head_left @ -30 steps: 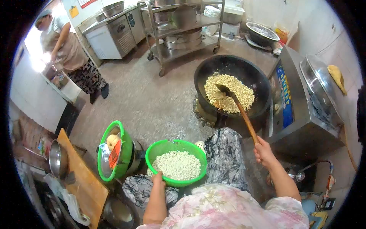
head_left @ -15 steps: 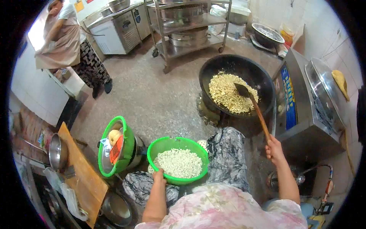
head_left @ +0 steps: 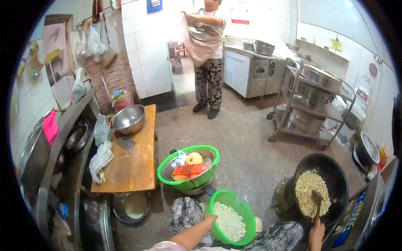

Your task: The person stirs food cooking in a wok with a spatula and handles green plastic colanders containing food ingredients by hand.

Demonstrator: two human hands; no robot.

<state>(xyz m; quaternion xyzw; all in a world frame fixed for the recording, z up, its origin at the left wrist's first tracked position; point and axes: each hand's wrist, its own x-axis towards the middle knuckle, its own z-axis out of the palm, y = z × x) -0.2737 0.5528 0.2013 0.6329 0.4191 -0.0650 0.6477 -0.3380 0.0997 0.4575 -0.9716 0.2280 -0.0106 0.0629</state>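
Observation:
My left hand [head_left: 209, 220] is closed on the near-left rim of a green plastic basket [head_left: 251, 218], which rests between my knees. Small white chopped pieces [head_left: 229, 221] fill its bottom. My right hand [head_left: 317, 231] is wrapped round the wooden handle of a spatula [head_left: 318, 205]. The spatula's blade sits among pale yellow chopped pieces [head_left: 307, 186] in a large black wok [head_left: 338, 170] to my right.
Ahead stands another green basket [head_left: 209, 148] with a metal bowl and an orange packet inside. A wooden table [head_left: 133, 169] bears a steel bowl [head_left: 129, 119]. A person in an apron [head_left: 205, 46] stands beyond; a steel trolley [head_left: 307, 98] is at the right.
My view has swung left and up, so the person and the wooden table now show more fully. Both hands keep their holds; the spatula handle now points more directly toward me.

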